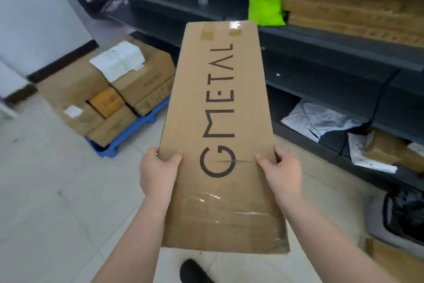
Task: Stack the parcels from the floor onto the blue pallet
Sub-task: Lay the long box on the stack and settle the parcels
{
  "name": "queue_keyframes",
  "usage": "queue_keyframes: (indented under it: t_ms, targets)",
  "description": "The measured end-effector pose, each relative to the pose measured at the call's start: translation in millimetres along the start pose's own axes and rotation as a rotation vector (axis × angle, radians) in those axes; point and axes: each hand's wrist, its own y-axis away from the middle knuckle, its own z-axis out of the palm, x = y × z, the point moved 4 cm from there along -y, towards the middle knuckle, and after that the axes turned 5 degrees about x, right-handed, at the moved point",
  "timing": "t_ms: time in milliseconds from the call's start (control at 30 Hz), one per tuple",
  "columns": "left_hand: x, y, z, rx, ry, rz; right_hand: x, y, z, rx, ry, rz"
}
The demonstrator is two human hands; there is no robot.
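Ideally, with the left hand (pixel 158 172) and right hand (pixel 283 173) each gripping a long edge of the flat GMETAL parcel (pixel 220 122), held above the floor, carry it level to the far-left blue pallet (pixel 151 115) and lay it flat across the stacked boxes (pixel 110 97).

One camera on the person's head, looking forward and down, very close to the long cardboard box (pixel 220 136), floor (pixel 46 202) below, shelves (pixel 321 37) farther ahead

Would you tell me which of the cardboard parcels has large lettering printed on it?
The long flat parcel held by the left hand and right hand; it reads GMETAL.
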Motion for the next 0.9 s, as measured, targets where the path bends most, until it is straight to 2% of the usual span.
queue_keyframes:
  t_ms: [233,433,767,900]
  targets:
    - [-5,-119,-160,0.25,0.102,0.076,-174,37,101,0.004,-0.127,-0.249]
    - [-30,-197,-266,0.424,0.167,0.068,-278,71,193,-0.048,-0.251,-0.386]
    - [-93,-338,-366,0.594,0.134,-0.018,-400,82,369,-0.214,-0.308,-0.476]
    - [-121,-419,-403,0.668,0.073,-0.07,-459,78,471,-0.331,-0.322,-0.496]
